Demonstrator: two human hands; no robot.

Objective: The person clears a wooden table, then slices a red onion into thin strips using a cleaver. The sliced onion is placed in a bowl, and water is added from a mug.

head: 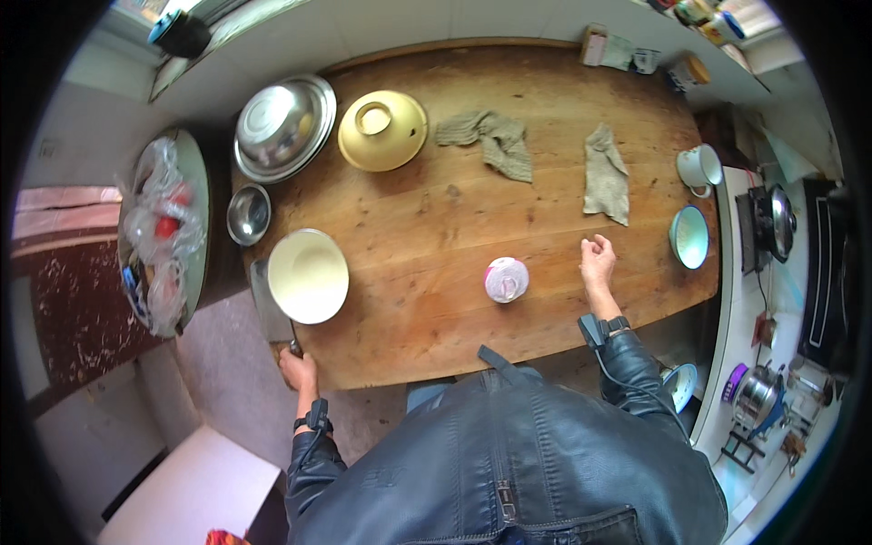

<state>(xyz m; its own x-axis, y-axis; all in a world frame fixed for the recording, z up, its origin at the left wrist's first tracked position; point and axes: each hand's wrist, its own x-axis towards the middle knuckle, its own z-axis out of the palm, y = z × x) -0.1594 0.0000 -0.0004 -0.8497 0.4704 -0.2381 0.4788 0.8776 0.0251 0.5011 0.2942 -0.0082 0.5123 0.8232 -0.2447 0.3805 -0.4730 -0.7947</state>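
Observation:
On the wooden table (422, 327), my left hand (298, 371) is at the near left corner, by the dark handle of a cleaver (269, 306); whether it grips the handle is unclear. A cream enamel bowl (308, 276) partly covers the cleaver's blade. My right hand (597, 262) hovers over or rests on the right part of the table, fingers curled, with nothing visible in it. Left of it stands a roll of paper (507, 279) with pink on its wrapping. A grey-green knitted cloth (606, 175) lies just beyond my right hand, and a second crumpled one (494, 139) is farther left.
Upturned at the back left are a steel basin (283, 126) and a yellow bowl (383, 131), near a small steel bowl (248, 214). An enamel mug (696, 167) and a turquoise bowl (689, 237) stand at the right edge. Plastic bags fill a tray (197, 225) at left.

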